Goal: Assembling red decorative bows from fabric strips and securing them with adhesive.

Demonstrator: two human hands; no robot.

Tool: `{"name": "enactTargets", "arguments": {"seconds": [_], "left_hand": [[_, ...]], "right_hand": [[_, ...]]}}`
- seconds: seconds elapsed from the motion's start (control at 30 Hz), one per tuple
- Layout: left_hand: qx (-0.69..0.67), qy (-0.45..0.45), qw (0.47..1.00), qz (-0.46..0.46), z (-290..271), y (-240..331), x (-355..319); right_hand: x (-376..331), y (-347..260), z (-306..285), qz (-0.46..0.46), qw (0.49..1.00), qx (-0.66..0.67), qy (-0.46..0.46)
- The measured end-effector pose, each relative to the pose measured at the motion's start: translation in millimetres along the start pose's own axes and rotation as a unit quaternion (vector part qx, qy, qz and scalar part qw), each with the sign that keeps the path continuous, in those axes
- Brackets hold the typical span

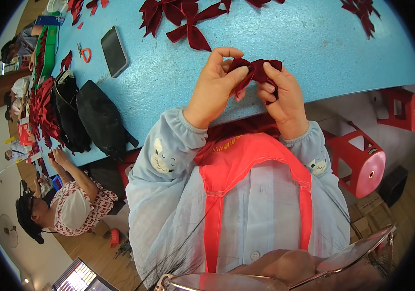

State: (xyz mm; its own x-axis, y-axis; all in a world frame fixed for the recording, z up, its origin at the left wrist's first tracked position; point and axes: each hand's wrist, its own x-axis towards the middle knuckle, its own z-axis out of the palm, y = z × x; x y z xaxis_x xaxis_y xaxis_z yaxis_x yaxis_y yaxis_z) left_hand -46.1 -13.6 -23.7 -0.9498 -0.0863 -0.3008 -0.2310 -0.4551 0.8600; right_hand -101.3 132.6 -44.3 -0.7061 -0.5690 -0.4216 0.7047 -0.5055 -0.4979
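Both of my hands hold one dark red fabric bow [256,72] just above the near edge of the light blue table [275,39]. My left hand [214,85] pinches its left end between thumb and fingers. My right hand [282,94] grips the right end, and a strip of the fabric hangs down between the two hands. Several finished dark red bows [188,22] lie on the table beyond my hands. I wear pale blue sleeve covers and a red apron.
A dark phone [114,51] lies on the table at the left, near small orange-handled scissors [85,53] and two black bags [96,116]. A seated person [71,199] works at the left by a red fabric heap [42,111]. Red plastic stools [362,162] stand at the right.
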Motion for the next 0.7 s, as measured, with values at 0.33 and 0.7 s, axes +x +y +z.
{"name": "enactTargets", "arguments": {"seconds": [0.33, 0.7], "left_hand": [[0.042, 0.056, 0.997, 0.028, 16, 9, -18], [-0.01, 0.096, 0.99, 0.1, 24, -7, -18]], "right_hand": [[1, 10, -6, -0.152, 0.985, -0.086, -0.011], [-8, -2, 8, -0.551, 0.639, -0.536, 0.02]]}}
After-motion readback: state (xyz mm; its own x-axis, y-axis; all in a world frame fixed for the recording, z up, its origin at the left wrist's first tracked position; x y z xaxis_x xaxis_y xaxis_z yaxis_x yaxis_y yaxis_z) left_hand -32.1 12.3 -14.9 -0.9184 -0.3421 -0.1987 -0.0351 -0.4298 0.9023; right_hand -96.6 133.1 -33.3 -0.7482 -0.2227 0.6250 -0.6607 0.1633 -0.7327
